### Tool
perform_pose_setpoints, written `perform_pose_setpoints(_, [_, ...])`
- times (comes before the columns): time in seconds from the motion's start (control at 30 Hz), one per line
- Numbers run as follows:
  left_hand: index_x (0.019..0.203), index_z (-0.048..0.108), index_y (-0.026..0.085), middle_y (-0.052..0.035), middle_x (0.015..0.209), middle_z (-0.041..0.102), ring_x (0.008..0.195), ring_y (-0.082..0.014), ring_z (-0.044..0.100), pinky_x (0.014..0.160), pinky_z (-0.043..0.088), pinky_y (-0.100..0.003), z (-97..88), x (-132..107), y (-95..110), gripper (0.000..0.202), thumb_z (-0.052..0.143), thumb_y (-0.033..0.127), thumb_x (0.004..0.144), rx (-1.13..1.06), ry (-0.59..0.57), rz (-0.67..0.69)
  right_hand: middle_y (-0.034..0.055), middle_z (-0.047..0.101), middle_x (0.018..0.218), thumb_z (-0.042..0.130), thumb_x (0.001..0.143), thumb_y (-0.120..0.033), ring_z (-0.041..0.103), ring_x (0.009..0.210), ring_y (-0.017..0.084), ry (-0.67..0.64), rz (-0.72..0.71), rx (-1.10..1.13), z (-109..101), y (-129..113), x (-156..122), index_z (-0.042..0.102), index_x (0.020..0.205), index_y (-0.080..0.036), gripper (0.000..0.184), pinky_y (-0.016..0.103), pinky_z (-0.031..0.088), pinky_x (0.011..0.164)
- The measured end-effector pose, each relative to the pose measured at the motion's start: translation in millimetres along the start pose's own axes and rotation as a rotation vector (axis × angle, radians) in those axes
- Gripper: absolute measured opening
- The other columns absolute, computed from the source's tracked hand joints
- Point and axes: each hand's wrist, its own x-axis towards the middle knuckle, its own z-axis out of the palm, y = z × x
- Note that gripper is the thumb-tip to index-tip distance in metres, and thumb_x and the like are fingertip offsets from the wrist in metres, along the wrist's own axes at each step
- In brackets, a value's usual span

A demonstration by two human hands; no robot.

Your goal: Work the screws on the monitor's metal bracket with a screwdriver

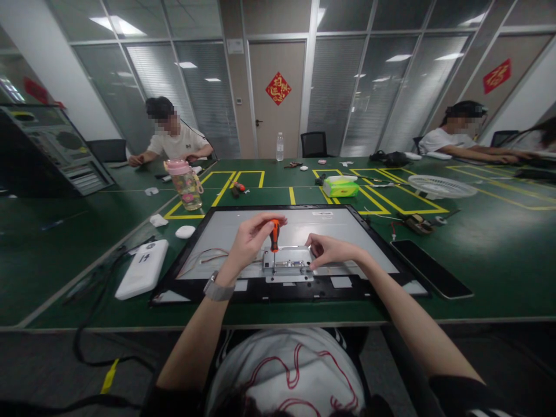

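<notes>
An orange-handled screwdriver (274, 233) stands close to upright, its long axis vertical, handle up and shaft pointing straight down onto a small metal plate (287, 264) on the back of a flat monitor panel (226, 230). The left hand (251, 236) closes its grip around the top of the handle, fingers curled over it and thumb pressed to its side. The right hand (326, 250) rests at the plate's right edge, its grip pinched, thumb and forefinger drawn together against the metal; whether anything small lies between them cannot be told. The panel lies face down at the near edge of a green bench (486, 249) marked with yellow tape lines, thin wires trailing across its left half. Just left of the panel lies a white box (142, 269); just right of it, a black phone (430, 270). Farther back stand a pink-lidded bottle (186, 184) and a green tissue pack (340, 186), with a white fan grille (438, 185) to the right. Other people sit at the far corners of the bench.
</notes>
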Motion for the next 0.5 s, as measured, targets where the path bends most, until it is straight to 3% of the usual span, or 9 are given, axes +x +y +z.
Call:
perform_pose_setpoints(0.13, [0.096,0.071,0.014,-0.0079,0.09,0.07,0.077,-0.0178,0.069,0.071,0.058,-0.03,0.0,0.6,0.8,0.024,0.066,0.037,0.088,-0.062,0.018,-0.022,-0.0073,0.051,0.067,0.084,0.06,-0.055,0.047,0.061,0.012,-0.003,-0.002,0.001,0.0,-1.0,0.0,0.048,0.1,-0.019,0.065,0.025,0.035,0.056])
perform_pose_setpoints(0.27, [0.085,0.076,0.019,-0.0043,0.083,0.061,0.079,-0.0164,0.06,0.072,0.054,-0.029,-0.7,1.6,-5.6,0.019,0.076,0.037,0.079,0.114,0.128,0.083,-0.0071,0.05,0.068,0.085,0.059,-0.055,0.047,0.061,0.012,-0.002,0.01,0.004,-0.1,-2.0,-0.6,0.048,0.099,-0.019,0.066,0.025,0.035,0.056])
perform_pose_setpoints(0.43, [0.107,0.075,0.018,-0.0105,0.108,0.065,0.095,-0.0213,0.064,0.084,0.054,-0.036,-4.7,2.9,-6.2,0.036,0.049,0.04,0.096,-0.003,0.031,0.017,-0.007,0.05,0.068,0.085,0.058,-0.055,0.046,0.062,0.012,0.004,0.016,0.006,-0.2,-4.1,-1.9,0.048,0.099,-0.019,0.066,0.025,0.034,0.056])
perform_pose_setpoints(0.5, [0.114,0.072,0.016,-0.0114,0.107,0.069,0.094,-0.022,0.066,0.083,0.056,-0.036,-5.0,2.9,-4.6,0.036,0.051,0.039,0.095,-0.09,-0.005,-0.046,-0.0067,0.05,0.068,0.085,0.058,-0.056,0.047,0.062,0.012,0.006,0.015,0.004,-0.1,-4.5,-2.2,0.049,0.099,-0.019,0.066,0.025,0.034,0.056])
